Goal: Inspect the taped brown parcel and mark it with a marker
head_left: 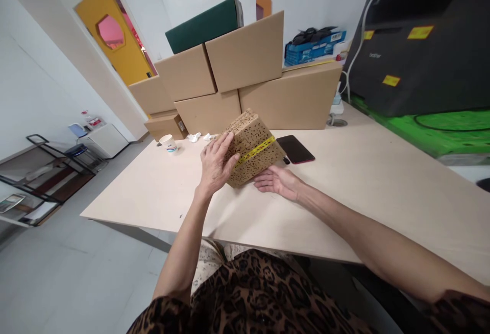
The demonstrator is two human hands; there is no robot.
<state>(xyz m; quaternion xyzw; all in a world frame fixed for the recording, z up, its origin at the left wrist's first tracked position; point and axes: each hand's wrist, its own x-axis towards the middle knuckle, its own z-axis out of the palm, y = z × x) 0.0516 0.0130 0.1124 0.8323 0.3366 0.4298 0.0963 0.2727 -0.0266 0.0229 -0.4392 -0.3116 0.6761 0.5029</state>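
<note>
Hands on the patterned box (252, 147): left hand (215, 163) flat against its side, right hand (277, 181) open-palmed beneath.

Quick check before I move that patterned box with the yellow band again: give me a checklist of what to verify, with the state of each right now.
1. Left hand on the patterned box: ok, palm and fingers lie flat on its left face.
2. Right hand support: ok, open and palm up at the box's lower right edge; whether it bears the weight, cannot tell.
3. Yellow band in place: ok, it runs across the visible face; the far side is hidden.
4. Box resting level: not ok, it sits tilted on one edge.
5. Phone clear of the box: not ok, it lies right beside it on the table.
6. Paper cup clear: ok, well off to the left.
</note>
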